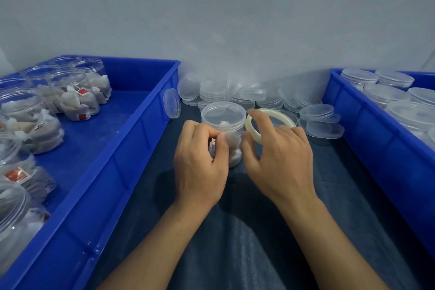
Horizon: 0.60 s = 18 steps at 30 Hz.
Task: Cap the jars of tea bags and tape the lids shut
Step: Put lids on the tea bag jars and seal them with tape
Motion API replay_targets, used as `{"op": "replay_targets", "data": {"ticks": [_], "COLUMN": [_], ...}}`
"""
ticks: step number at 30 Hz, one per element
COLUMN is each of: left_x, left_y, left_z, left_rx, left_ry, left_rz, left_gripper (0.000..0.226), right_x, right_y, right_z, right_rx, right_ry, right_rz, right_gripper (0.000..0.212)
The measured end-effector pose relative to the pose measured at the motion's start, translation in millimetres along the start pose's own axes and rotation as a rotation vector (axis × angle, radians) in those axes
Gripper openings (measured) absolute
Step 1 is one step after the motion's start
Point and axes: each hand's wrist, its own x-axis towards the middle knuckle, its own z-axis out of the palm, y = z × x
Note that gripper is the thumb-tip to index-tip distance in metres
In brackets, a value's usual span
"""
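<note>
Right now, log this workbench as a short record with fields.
jar in work: capped jar of tea bags, upright on the dark cloth
left hand: pinching at the jar's side
right hand: holds the tape roll beside the jar
left crate: uncapped jars of tea bags
right crate: capped jars
behind jar: loose lids
</note>
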Motion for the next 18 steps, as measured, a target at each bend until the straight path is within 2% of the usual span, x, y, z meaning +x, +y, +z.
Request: {"op": "replay_targets", "data": {"ticks": [8,18], "left_x": [2.7,4.5], "left_y": [-5.0,-7.1], "left_z": [3.5,5.1], "left_rx": [0.025,-0.060], "left_ry": [0.003,0.015], "left_rz": [-0.018,-0.049], "left_gripper": [0.012,0.010], "right_x": [1.5,1.1], "right_y": [-1.5,-2.5], "right_z": [0.9,4.8], "right_rx": [-0.035,-0.036], "right_ry": [0.025,0.038], "right_rz": [-0.056,-0.060], "right_gripper": [0.039,0.037]}}
